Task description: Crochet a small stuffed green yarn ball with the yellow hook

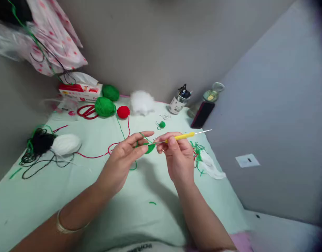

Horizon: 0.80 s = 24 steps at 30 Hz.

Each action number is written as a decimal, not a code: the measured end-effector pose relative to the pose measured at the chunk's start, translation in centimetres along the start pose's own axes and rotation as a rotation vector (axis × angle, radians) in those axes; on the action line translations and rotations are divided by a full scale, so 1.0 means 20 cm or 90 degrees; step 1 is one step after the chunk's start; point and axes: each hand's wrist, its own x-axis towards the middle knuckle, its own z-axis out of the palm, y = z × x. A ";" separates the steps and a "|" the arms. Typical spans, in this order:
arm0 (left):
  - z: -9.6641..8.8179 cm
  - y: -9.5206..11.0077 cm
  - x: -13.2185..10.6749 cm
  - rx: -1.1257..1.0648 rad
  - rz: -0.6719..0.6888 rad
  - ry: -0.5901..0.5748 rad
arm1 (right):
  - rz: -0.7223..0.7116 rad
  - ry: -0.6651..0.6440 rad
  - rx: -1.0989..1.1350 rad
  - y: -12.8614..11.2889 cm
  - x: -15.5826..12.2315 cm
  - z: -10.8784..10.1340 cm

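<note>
My left hand (124,157) pinches a small green crochet piece (150,148) between thumb and fingers, with green yarn running over its raised index finger. My right hand (179,157) grips a yellow-handled crochet hook (184,136); one metal end points left into the green piece and the other sticks out to the right. Behind the hands, a green yarn ball (105,106) and a small red yarn ball (123,112) trail strands toward me. A little green crocheted piece (162,124) lies just beyond my fingers.
Red-handled scissors (87,112), a tissue box (82,92) and white stuffing (142,102) line the back. A patterned cup (176,104), a phone (202,114) and a jar stand back right. White yarn (66,144) lies left with black yarn; green scraps (199,150) lie right.
</note>
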 end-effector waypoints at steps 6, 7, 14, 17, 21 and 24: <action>-0.01 -0.01 0.00 0.041 0.020 0.013 | -0.064 -0.005 -0.082 0.00 -0.01 0.01; -0.01 -0.01 0.00 0.053 0.027 0.019 | -0.091 -0.004 -0.129 -0.01 -0.02 0.01; 0.00 -0.04 -0.02 0.185 0.134 0.116 | -0.425 -0.109 -0.511 0.01 -0.06 -0.01; 0.01 -0.04 -0.01 0.045 0.059 0.076 | -0.528 -0.117 -0.657 0.02 -0.07 -0.01; 0.00 -0.01 0.01 -0.173 -0.121 -0.027 | -0.421 -0.049 -0.498 0.01 -0.05 -0.01; -0.01 0.01 0.02 -0.186 -0.103 -0.019 | -0.245 -0.006 -0.251 0.00 -0.02 0.00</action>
